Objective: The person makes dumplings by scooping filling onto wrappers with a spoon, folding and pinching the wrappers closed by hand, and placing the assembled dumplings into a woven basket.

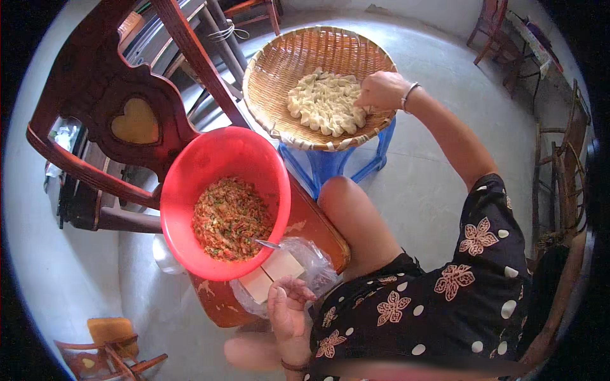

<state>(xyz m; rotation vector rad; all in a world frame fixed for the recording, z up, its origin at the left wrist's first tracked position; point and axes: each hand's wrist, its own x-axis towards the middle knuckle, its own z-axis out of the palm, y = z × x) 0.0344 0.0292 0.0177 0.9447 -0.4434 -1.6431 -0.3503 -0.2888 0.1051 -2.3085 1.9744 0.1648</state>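
My right hand (383, 93) reaches over the right side of a round woven bamboo basket (273, 63). Its fingers are closed and pointed down at the edge of a cluster of pale folded dumplings (324, 101), apparently pinching one there; the fingertips are partly hidden. My left hand (291, 307) is palm up with loosely curled fingers apart and nothing visible in it. Just beyond it, two stacks of square dough wrappers (283, 265) lie in a clear plastic bag (319, 261). A red plastic basin (181, 184) holds chopped orange-green filling (232, 216), with a metal spoon handle (267, 244) sticking out.
The basket rests on a blue plastic stool (330, 164). The basin and bag sit on the worn seat of a dark wooden chair (219, 311), whose carved back (95, 108) rises on the left. A small wooden chair (114, 343) stands at lower left, more furniture (559, 165) along the right.
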